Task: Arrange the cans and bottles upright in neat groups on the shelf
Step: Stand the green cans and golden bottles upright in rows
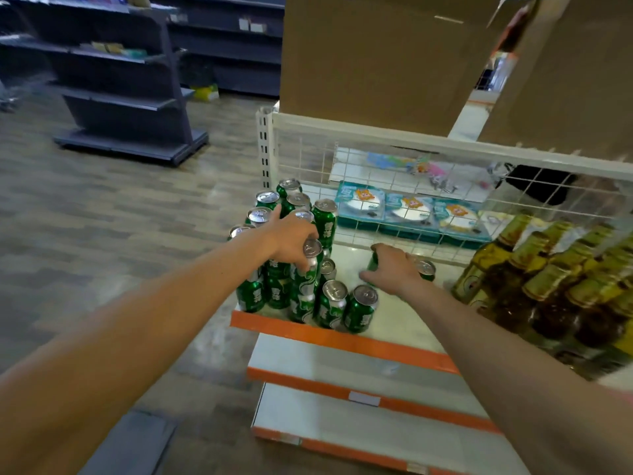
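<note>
Overhead, cardboard boxes [376, 56] are stacked on the rack; below them, a white shelf [394, 323] with an orange edge is loaded with gold-capped brown bottles [548, 286] massed at the right and green beer cans [274, 214] clustered upright at the left; one clustered can [306, 272] is gripped near its top by the left hand [291, 238]; a mid-shelf can [372, 264] is clasped under the curled fingers of the right hand [394, 265]; a third can [425, 270] is seen just beside that hand.
</note>
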